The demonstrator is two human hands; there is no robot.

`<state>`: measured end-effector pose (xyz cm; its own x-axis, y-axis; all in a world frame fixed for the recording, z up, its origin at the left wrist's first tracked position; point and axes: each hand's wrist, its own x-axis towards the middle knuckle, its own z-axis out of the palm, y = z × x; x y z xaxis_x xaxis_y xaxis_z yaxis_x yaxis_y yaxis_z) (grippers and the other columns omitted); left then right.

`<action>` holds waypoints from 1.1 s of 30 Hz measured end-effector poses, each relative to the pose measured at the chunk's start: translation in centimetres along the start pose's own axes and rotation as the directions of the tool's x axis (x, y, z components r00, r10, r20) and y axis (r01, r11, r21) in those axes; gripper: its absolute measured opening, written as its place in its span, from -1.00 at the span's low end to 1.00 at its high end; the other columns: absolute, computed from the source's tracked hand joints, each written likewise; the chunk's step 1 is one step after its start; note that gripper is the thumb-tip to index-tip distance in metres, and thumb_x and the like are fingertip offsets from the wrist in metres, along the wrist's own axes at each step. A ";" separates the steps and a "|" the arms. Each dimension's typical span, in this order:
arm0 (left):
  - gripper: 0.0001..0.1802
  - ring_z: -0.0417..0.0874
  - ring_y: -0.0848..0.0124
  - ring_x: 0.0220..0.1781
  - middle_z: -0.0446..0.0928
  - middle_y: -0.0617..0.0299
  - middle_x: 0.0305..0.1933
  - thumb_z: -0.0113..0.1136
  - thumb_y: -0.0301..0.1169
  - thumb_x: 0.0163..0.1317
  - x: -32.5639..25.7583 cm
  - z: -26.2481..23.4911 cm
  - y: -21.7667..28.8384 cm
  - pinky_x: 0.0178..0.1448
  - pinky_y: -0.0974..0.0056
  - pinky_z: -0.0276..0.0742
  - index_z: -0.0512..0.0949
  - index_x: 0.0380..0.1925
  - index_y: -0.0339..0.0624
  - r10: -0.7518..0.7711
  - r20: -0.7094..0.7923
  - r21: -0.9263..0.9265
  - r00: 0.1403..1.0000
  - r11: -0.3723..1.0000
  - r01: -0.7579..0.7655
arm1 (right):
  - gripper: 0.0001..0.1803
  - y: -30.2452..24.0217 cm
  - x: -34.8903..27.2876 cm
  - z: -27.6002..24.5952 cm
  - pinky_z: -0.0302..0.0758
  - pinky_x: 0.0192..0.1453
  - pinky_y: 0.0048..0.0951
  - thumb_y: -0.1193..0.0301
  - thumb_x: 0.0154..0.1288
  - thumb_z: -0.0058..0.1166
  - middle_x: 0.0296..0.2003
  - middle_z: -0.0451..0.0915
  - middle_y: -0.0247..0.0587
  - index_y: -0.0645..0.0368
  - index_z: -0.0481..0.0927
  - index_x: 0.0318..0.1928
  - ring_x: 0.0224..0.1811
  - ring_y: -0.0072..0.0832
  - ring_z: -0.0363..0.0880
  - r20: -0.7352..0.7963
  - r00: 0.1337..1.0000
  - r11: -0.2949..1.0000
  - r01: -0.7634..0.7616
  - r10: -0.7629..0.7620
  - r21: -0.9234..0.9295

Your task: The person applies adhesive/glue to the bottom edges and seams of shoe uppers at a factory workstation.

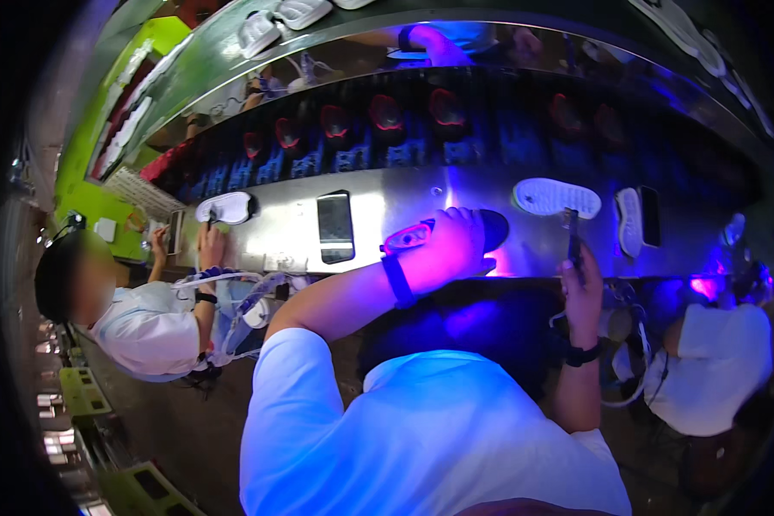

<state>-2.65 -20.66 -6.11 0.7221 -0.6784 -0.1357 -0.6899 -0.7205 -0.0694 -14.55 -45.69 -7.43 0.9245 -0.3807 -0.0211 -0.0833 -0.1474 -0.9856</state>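
My left hand [456, 248] is closed over a dark shoe [495, 229], lit pink and violet, just above the metal bench. The shoe's rounded dark end sticks out to the right of my fingers, and a pink-edged part [407, 238] shows on the left. To the right, my right hand [583, 288] grips a slim dark-handled brush [574, 241]. Its tip meets the near edge of a white shoe sole [555, 197] lying flat on the bench; I cannot tell whether it presses on it. Part of the shoe is hidden by my left hand.
A phone [335, 226] lies left of my hands. Another white sole [629, 222] and a dark phone [651, 217] lie right. Dark shoes [386, 112] line the far rack. Co-workers sit either side; the left one's hand [211, 245] is at a white sole [224, 207].
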 end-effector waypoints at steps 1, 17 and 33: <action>0.00 0.61 0.06 -0.19 0.58 -0.11 -0.17 0.32 0.17 0.09 -0.3 1.1 1.1 -0.11 -0.03 0.52 0.38 0.28 -0.50 0.020 -0.015 -0.026 1.000 0.999 -0.020 | -0.49 -1.6 -0.8 -0.3 0.42 -0.22 -0.63 0.46 0.47 0.13 -0.15 0.67 -0.33 0.18 0.46 0.39 -0.27 -0.69 0.52 0.014 0.997 0.997 -0.078 0.078 -0.008; -0.03 0.58 -0.11 0.25 0.49 -0.15 0.27 0.53 -0.08 -0.02 -11.0 -0.8 -1.4 0.34 -0.08 0.53 0.34 0.33 -0.36 -0.269 -0.637 -0.577 0.722 0.787 -0.217 | -0.52 -5.3 -2.6 2.2 0.52 0.16 -0.44 0.56 0.39 0.16 -0.01 0.72 -0.16 0.22 0.54 0.31 -0.06 -0.49 0.67 0.372 0.928 0.972 0.065 0.025 -0.227; -0.42 0.45 -0.05 0.46 0.46 -0.14 0.37 0.24 -0.40 0.20 -17.0 3.8 0.2 0.52 -0.25 0.27 0.45 0.24 -0.38 -0.066 -0.602 -0.433 0.795 0.864 -0.257 | -0.54 -1.6 -0.1 10.1 0.55 0.05 -0.47 0.39 0.49 0.14 -0.13 0.71 -0.23 0.19 0.53 0.33 -0.17 -0.59 0.61 0.557 0.809 0.937 0.023 0.187 -0.348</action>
<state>-15.28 -8.74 -7.58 0.6504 -0.5788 0.4920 -0.7594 -0.5106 0.4032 -10.80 -36.22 -7.52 0.9397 0.1729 -0.2951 -0.1865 -0.4642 -0.8659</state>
